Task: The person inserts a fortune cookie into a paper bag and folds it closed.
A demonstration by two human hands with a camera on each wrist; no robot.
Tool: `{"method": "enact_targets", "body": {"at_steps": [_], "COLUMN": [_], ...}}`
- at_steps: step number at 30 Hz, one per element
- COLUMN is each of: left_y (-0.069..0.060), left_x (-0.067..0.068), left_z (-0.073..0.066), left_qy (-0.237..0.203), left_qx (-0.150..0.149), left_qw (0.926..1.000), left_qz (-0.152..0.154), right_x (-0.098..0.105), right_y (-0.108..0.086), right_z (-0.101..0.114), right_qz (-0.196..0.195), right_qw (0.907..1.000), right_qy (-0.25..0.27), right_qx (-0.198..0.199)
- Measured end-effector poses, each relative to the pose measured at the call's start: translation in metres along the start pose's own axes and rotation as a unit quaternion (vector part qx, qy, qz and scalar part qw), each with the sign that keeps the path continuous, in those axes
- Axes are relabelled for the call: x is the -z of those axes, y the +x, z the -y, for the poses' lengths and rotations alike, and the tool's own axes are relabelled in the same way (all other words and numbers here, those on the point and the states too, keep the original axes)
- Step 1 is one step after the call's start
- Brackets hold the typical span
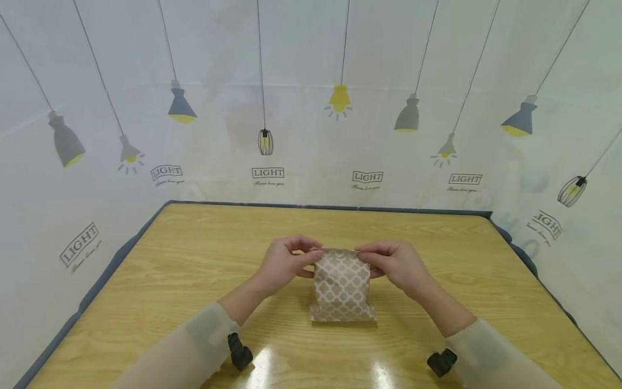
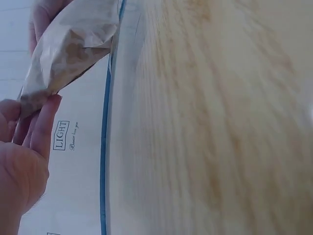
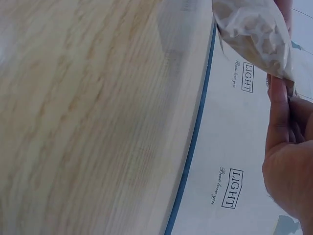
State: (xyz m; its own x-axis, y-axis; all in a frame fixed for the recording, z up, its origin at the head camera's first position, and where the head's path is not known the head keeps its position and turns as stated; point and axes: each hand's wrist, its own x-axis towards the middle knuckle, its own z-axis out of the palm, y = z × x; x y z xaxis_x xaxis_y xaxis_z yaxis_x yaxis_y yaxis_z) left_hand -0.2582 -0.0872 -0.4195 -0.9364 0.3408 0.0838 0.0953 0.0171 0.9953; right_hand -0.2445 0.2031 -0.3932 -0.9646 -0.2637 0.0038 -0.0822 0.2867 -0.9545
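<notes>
A small brown paper bag (image 1: 342, 286) with a pale lattice pattern stands on the table in front of me, its top edge uppermost. My left hand (image 1: 288, 261) pinches the top left corner between thumb and fingers. At the top right corner, my right hand (image 1: 396, 265) pinches the paper the same way. Both wrist views show the bag bulging, narrowing toward the pinched edge: the paper bag (image 2: 73, 46) above the left fingers, and the paper bag (image 3: 257, 34) above the right ones. What the bag holds is hidden.
The wooden table (image 1: 204, 232) has a dark blue edge strip (image 1: 330, 207) along its back and sides. Behind it hangs a pale wall covering (image 1: 301, 124) printed with lamps and words. A black wrist device (image 1: 239, 351) sits at my left sleeve, another black device (image 1: 441, 362) at my right.
</notes>
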Motion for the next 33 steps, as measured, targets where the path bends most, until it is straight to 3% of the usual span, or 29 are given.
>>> {"method": "enact_targets", "body": {"at_steps": [7, 20, 33], "left_y": [-0.001, 0.004, 0.020], "left_x": [0.005, 0.003, 0.005], "left_z": [0.000, 0.004, 0.019], "left_qy": [0.005, 0.022, 0.068], "left_qx": [0.009, 0.024, 0.061], "left_qw": [0.9999, 0.9993, 0.9954], "left_qz": [-0.005, -0.017, -0.028], "right_x": [0.004, 0.006, 0.000], "right_y": [-0.002, 0.001, 0.018], "right_z": [-0.003, -0.002, -0.005], "right_qz": [0.027, 0.020, 0.018], "right_qw": [0.9993, 0.9974, 0.9938], "right_qy": [0.013, 0.018, -0.053], "right_qx": [-0.022, -0.067, -0.095]}}
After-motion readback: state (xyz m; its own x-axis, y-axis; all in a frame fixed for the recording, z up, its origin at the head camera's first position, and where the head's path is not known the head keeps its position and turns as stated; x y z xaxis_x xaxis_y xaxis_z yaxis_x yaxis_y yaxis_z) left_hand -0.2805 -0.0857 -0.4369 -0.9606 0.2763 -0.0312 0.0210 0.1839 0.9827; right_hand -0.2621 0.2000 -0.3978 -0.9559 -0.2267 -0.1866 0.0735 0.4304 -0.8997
